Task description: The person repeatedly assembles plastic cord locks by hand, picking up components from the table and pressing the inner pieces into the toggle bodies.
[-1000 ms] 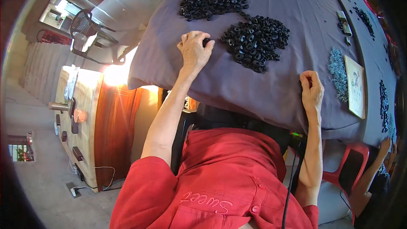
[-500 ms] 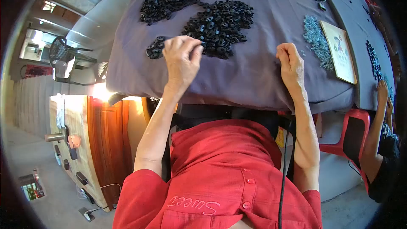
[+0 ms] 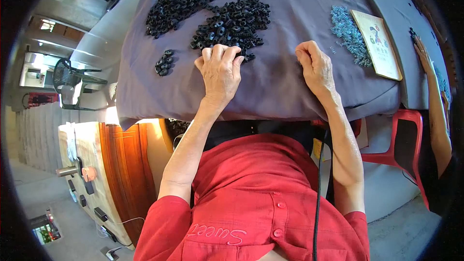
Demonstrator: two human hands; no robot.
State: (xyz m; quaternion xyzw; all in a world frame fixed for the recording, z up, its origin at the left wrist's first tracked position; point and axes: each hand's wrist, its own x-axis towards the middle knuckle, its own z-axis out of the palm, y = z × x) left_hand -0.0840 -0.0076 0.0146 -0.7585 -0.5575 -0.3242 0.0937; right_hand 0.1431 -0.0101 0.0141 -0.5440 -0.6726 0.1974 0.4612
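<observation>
My left hand [image 3: 220,73] bends its fingers over the near edge of a large heap of small black plastic parts [image 3: 227,28]. Its fingertips are hidden, so what they grip cannot be made out. To the left of this hand lies a small cluster of the same black parts [image 3: 165,63]. My right hand [image 3: 316,69] hovers at the near side of the cloth, thumb and forefinger pinched together. Anything between those fingertips is too small to see. A spread of small grey-blue pieces [image 3: 349,34] lies beyond it, to the right.
A second black heap [image 3: 176,7] lies at the back left of the cloth-covered table [image 3: 280,96]. A picture board [image 3: 379,46] borders the grey-blue pieces. At far right, another person's hand [image 3: 424,55] reaches over the table near a red chair [image 3: 396,150]. A wooden cabinet [image 3: 123,164] stands left.
My left hand has moved right and away from the small cluster to the large heap's near edge. The right hand stays pinched. The other person's hand has reached further over the table.
</observation>
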